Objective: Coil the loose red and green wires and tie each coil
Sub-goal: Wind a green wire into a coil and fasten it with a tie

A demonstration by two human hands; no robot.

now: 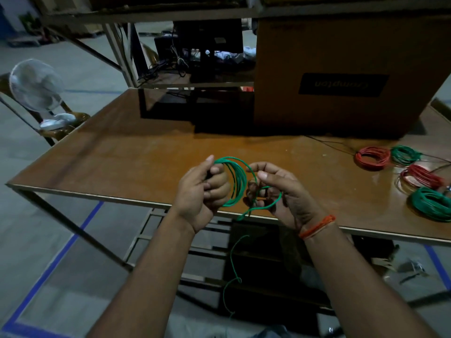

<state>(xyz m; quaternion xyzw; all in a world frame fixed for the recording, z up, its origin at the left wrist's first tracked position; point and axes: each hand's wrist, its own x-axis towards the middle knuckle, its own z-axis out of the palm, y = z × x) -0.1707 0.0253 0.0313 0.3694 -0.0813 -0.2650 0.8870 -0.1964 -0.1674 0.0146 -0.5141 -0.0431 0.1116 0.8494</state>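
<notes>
Holding the green wire coil point(234, 181) above the table point(136, 152) edge, my left hand point(205, 191) grips its loops; my right hand point(275, 191) pinches the springy, light tail, likely unwinding if released.

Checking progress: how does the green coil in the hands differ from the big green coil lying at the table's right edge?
The held green coil is thin, held upright above the table, its tail hanging loose. The big green coil is thick and lies flat on the table. Both are green wire wound in rings.
</notes>
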